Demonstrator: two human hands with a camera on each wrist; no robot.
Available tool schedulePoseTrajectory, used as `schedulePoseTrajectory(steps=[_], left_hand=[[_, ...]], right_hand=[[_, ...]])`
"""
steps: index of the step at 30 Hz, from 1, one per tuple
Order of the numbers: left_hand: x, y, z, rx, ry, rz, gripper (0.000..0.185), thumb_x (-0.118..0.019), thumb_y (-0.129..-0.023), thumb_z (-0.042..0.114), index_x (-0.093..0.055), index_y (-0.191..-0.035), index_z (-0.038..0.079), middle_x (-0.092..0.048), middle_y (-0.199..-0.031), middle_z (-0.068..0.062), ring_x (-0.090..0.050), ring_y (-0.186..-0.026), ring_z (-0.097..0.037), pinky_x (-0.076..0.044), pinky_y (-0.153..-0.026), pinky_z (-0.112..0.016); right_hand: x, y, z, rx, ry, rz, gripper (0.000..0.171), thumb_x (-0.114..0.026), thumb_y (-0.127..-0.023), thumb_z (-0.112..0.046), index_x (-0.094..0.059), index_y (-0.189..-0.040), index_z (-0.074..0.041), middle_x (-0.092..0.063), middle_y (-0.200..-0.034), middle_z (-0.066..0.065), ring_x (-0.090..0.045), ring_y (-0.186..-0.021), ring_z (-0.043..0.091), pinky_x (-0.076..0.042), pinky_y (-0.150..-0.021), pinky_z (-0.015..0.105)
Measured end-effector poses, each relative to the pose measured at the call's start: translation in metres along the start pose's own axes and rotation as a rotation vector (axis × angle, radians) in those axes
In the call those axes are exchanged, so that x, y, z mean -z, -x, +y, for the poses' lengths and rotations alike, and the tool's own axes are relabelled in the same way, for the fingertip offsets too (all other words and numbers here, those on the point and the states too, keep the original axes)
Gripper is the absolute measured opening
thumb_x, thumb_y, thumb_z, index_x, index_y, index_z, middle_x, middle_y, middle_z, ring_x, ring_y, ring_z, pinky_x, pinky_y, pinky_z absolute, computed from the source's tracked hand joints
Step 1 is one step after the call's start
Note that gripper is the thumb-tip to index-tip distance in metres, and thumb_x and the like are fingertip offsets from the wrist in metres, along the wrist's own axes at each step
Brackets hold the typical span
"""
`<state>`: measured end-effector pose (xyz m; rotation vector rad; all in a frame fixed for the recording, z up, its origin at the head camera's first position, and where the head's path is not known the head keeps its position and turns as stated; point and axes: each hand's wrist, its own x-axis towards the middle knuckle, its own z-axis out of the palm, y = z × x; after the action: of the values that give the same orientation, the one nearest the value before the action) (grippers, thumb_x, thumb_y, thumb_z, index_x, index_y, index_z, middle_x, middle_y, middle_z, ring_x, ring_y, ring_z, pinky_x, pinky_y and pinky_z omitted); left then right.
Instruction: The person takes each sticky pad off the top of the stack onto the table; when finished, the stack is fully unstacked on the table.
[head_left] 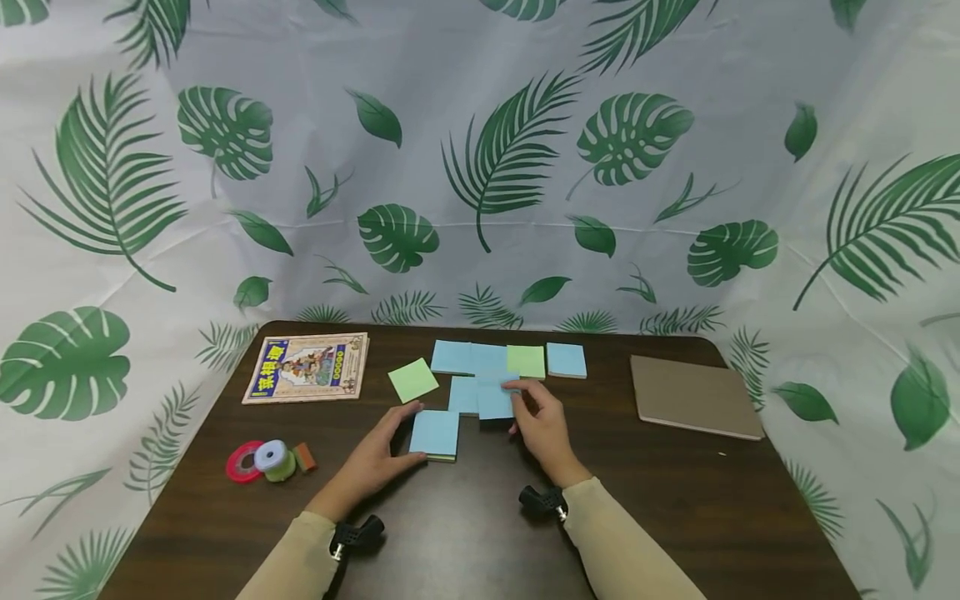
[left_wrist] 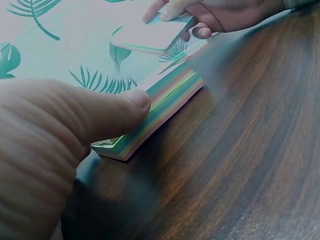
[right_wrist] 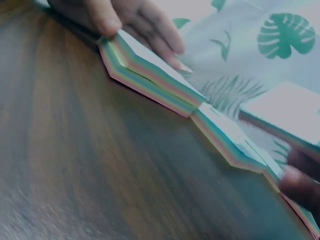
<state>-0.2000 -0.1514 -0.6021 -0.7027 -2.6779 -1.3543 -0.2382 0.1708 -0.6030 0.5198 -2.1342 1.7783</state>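
Observation:
My left hand (head_left: 375,454) holds a thick stack of sticky note pads (head_left: 434,433), blue on top. Its thumb (left_wrist: 122,111) lies along the near edge, where layers of pink, yellow, green and blue paper show. Another blue-topped sticky note pad (head_left: 495,403) is pinched between the thumb and fingers of my right hand (head_left: 545,427). In the left wrist view this pad (left_wrist: 150,36) hangs raised and tilted above the table. Behind it, and partly covered by it in the head view, lies one more blue pad (head_left: 462,395).
A row of blue pads (head_left: 452,357) and a green pad (head_left: 526,361) lies farther back, with a tilted green pad (head_left: 413,380) at left. A comic book (head_left: 306,368), tape rolls (head_left: 274,460) and an orange block (head_left: 304,457) sit left. A brown notebook (head_left: 695,397) lies right.

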Motion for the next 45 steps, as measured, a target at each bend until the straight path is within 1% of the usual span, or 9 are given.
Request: schedulePoseTrajectory(steps=[4,9,11,15,18,21,25,31,45], left_hand=[[0.0,-0.0007,-0.0013,-0.004,0.002,0.006,0.085,-0.092,-0.089,0.014,-0.048,-0.162,0.008,-0.056,-0.161,-0.008,-0.052,-0.151,-0.028,-0.041,-0.125,-0.05],[-0.0005,0.0008,-0.0025,-0.021,-0.008,0.004,0.085,-0.092,-0.089,0.015,-0.048,-0.162,0.007,-0.057,-0.16,-0.01,-0.053,-0.15,-0.029,-0.042,-0.125,-0.044],[-0.001,0.0014,-0.0027,-0.025,-0.013,0.009,0.085,-0.092,-0.089,0.015,-0.048,-0.161,0.007,-0.057,-0.16,-0.009,-0.053,-0.15,-0.029,-0.041,-0.125,-0.041],[-0.0021,0.0019,-0.0023,-0.029,-0.013,0.02,0.085,-0.092,-0.089,0.016,-0.048,-0.161,0.01,-0.057,-0.161,-0.008,-0.052,-0.151,-0.028,-0.041,-0.125,-0.04],[-0.0025,0.0025,-0.0017,-0.025,-0.008,0.019,0.085,-0.092,-0.089,0.017,-0.048,-0.162,0.012,-0.057,-0.161,-0.007,-0.052,-0.152,-0.028,-0.041,-0.125,-0.043],[-0.0031,0.0027,-0.0011,-0.015,-0.002,0.014,0.085,-0.092,-0.09,0.018,-0.048,-0.162,0.013,-0.057,-0.161,-0.007,-0.052,-0.152,-0.028,-0.041,-0.125,-0.045],[-0.0029,0.0024,-0.0004,0.001,0.005,0.009,0.085,-0.092,-0.09,0.019,-0.048,-0.162,0.015,-0.056,-0.162,-0.006,-0.051,-0.152,-0.028,-0.041,-0.125,-0.049],[-0.0012,0.0021,-0.0017,0.006,-0.01,0.007,0.084,-0.091,-0.091,0.021,-0.048,-0.163,0.014,-0.056,-0.162,-0.005,-0.051,-0.153,-0.027,-0.041,-0.124,-0.053],[-0.0021,0.0014,-0.0006,-0.009,-0.029,0.017,0.088,-0.093,-0.088,0.018,-0.048,-0.163,0.011,-0.056,-0.161,-0.007,-0.053,-0.15,-0.027,-0.044,-0.122,-0.054]], right_hand=[[0.0063,-0.0031,0.0008,-0.004,0.106,0.116,0.023,-0.059,-0.112,-0.01,-0.079,-0.121,-0.017,-0.075,-0.113,0.01,-0.056,-0.068,0.018,-0.05,-0.063,0.028],[0.0076,-0.0032,0.0011,-0.058,0.282,0.199,0.025,-0.057,-0.106,-0.004,-0.077,-0.109,-0.019,-0.076,-0.112,0.0,-0.061,-0.095,0.018,-0.05,-0.084,0.036],[0.0073,-0.003,0.0022,-0.107,0.338,0.195,0.024,-0.058,-0.104,-0.005,-0.076,-0.106,-0.021,-0.076,-0.11,-0.001,-0.058,-0.099,0.021,-0.048,-0.088,0.041],[0.007,-0.0037,0.0033,-0.177,0.413,0.173,0.021,-0.059,-0.104,-0.007,-0.075,-0.107,-0.02,-0.073,-0.102,0.002,-0.049,-0.091,0.026,-0.042,-0.085,0.045],[0.0064,-0.0032,0.0018,-0.206,0.467,0.169,0.02,-0.06,-0.104,-0.008,-0.076,-0.111,-0.019,-0.07,-0.096,0.004,-0.045,-0.088,0.026,-0.039,-0.08,0.042],[0.0058,-0.0028,0.0007,-0.222,0.53,0.162,0.019,-0.062,-0.104,-0.01,-0.076,-0.115,-0.018,-0.073,-0.1,0.004,-0.043,-0.086,0.024,-0.037,-0.075,0.04],[0.0046,-0.0032,-0.0011,-0.214,0.589,0.129,0.018,-0.067,-0.102,-0.012,-0.075,-0.119,-0.015,-0.076,-0.117,0.009,-0.05,-0.091,0.029,-0.043,-0.081,0.043],[0.0007,-0.0032,0.0012,-0.196,0.696,0.036,0.028,-0.076,-0.1,-0.021,-0.071,-0.126,-0.012,-0.065,-0.121,0.018,-0.051,-0.103,0.036,-0.042,-0.095,0.055],[-0.0001,-0.001,0.0013,-0.166,0.72,0.024,0.03,-0.078,-0.101,-0.021,-0.071,-0.126,-0.007,-0.051,-0.128,0.021,-0.043,-0.108,0.035,-0.038,-0.09,0.049]])
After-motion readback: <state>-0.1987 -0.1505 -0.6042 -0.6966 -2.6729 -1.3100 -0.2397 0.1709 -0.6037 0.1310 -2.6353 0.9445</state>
